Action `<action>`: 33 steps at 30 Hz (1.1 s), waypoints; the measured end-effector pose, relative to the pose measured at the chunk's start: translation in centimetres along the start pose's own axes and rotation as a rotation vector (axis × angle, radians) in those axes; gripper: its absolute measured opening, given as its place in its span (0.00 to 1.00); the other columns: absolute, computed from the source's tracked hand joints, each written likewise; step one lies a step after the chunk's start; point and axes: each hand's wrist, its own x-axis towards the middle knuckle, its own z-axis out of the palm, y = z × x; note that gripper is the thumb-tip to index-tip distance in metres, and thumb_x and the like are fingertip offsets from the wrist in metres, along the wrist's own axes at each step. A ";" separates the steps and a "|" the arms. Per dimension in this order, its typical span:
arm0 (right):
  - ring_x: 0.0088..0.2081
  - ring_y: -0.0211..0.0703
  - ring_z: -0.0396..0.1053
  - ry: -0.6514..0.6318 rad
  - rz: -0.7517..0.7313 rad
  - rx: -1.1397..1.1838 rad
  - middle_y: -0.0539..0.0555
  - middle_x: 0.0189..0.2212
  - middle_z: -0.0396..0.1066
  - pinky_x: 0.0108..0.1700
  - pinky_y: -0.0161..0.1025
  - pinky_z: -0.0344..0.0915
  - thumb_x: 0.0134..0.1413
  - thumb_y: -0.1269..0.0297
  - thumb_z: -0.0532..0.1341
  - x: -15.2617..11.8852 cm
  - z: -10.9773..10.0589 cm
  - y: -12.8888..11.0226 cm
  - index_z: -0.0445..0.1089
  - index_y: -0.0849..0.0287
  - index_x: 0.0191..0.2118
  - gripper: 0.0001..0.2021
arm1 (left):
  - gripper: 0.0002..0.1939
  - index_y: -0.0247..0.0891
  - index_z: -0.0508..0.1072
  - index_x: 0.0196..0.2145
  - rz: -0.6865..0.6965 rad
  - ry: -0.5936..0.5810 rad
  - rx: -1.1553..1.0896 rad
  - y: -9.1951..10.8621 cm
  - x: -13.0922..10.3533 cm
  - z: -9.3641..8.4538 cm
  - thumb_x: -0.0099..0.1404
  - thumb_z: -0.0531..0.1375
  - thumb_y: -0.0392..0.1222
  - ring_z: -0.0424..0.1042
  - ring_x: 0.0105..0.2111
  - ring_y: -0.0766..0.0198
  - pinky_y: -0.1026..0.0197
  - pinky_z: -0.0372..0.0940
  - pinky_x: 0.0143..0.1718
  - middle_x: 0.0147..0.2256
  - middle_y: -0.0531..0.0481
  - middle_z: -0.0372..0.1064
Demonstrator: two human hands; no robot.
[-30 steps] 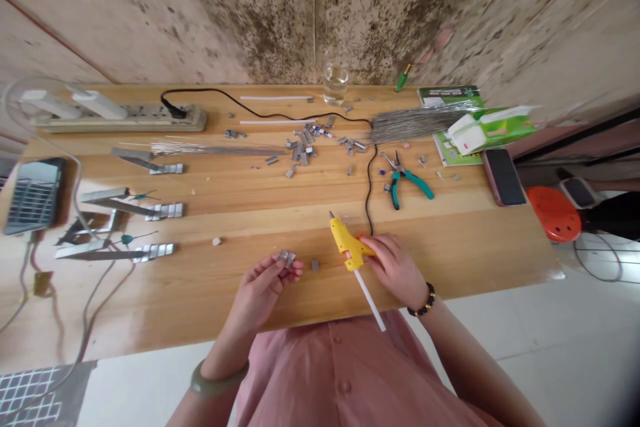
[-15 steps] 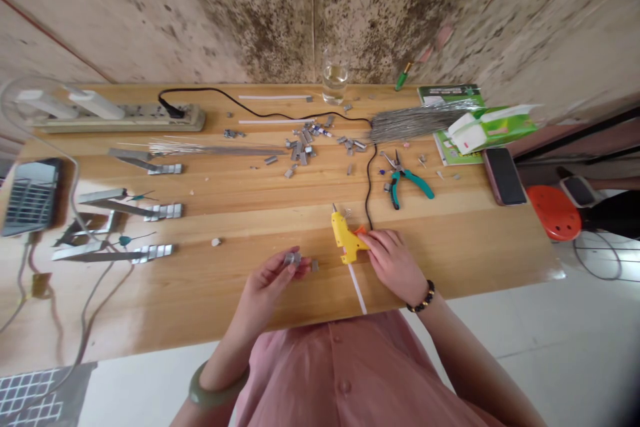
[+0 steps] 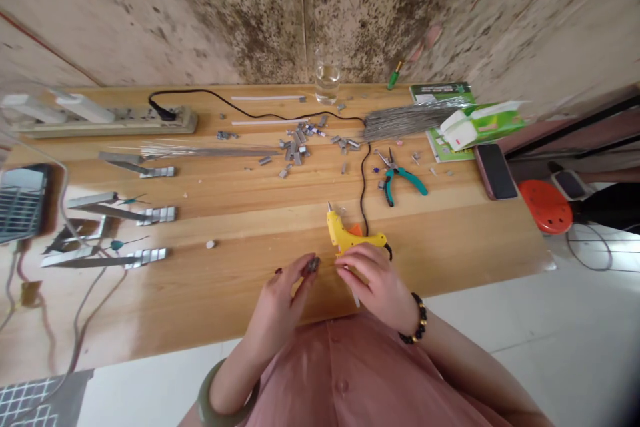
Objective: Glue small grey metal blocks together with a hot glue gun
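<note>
My left hand (image 3: 277,303) pinches a small grey block (image 3: 313,264) between thumb and fingertips, just above the table near its front edge. To the right, my right hand (image 3: 380,287) has its thumb and fingers apart, pointing towards the block without touching it. No object shows between its fingers. The yellow glue gun (image 3: 345,233) lies just beyond the right hand, nozzle pointing away from me. Its white glue stick (image 3: 357,299) sticks out towards me, partly hidden by the right hand.
Grey blocks (image 3: 297,147) lie scattered mid-table. Behind the glue gun are teal-handled pliers (image 3: 400,180), a wire bundle (image 3: 410,119) and a water glass (image 3: 327,83). A phone (image 3: 495,172) lies at right. Metal stands (image 3: 155,215) and a power strip (image 3: 145,121) occupy the left.
My right hand has let go of the glue gun and moved left, nearer the left hand. My left hand has shifted slightly right with the small grey block.
</note>
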 end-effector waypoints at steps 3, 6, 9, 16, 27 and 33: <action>0.40 0.43 0.70 -0.034 0.054 0.083 0.54 0.37 0.71 0.45 0.43 0.68 0.63 0.64 0.56 0.2 0.9 -0.6 0.70 0.56 0.41 0.06 | 0.16 0.44 0.78 0.42 0.063 -0.054 0.067 0.2 -0.2 0.5 0.55 0.67 0.33 0.75 0.41 0.55 0.60 0.65 0.47 0.41 0.47 0.77; 0.35 0.42 0.70 -0.057 0.095 0.106 0.53 0.34 0.71 0.41 0.41 0.68 0.63 0.65 0.57 0.4 1.4 -0.8 0.70 0.57 0.37 0.06 | 0.18 0.45 0.77 0.45 0.144 -0.111 0.147 0.1 -0.3 0.7 0.55 0.67 0.34 0.74 0.40 0.54 0.58 0.64 0.48 0.40 0.46 0.77; 0.33 0.41 0.69 -0.047 0.123 0.120 0.52 0.31 0.71 0.38 0.40 0.67 0.61 0.67 0.57 0.4 1.7 -0.8 0.69 0.57 0.35 0.05 | 0.18 0.45 0.78 0.45 0.148 -0.109 0.141 -0.1 -0.4 0.9 0.55 0.67 0.35 0.74 0.40 0.53 0.56 0.64 0.49 0.40 0.45 0.76; 0.33 0.41 0.68 -0.041 0.108 0.145 0.51 0.29 0.69 0.38 0.39 0.65 0.62 0.67 0.56 0.3 1.5 -0.8 0.68 0.57 0.33 0.06 | 0.16 0.45 0.78 0.43 0.210 -0.113 0.203 -0.4 -0.3 1.3 0.55 0.67 0.36 0.76 0.37 0.56 0.58 0.67 0.45 0.38 0.47 0.77; 0.36 0.43 0.65 -0.020 -0.035 0.127 0.52 0.30 0.67 0.43 0.42 0.63 0.60 0.69 0.57 -0.1 1.6 -0.4 0.64 0.57 0.32 0.05 | 0.11 0.41 0.73 0.45 0.495 -0.150 0.461 -1.2 -0.2 0.9 0.64 0.60 0.39 0.77 0.32 0.65 0.67 0.71 0.33 0.34 0.50 0.77; 0.35 0.43 0.63 -0.090 -0.108 0.083 0.53 0.30 0.66 0.43 0.43 0.63 0.61 0.69 0.55 -0.1 1.4 0.1 0.63 0.58 0.33 0.04 | 0.11 0.42 0.75 0.44 0.346 -0.296 0.345 -0.4 0.0 0.6 0.62 0.62 0.38 0.77 0.33 0.64 0.67 0.71 0.35 0.35 0.51 0.78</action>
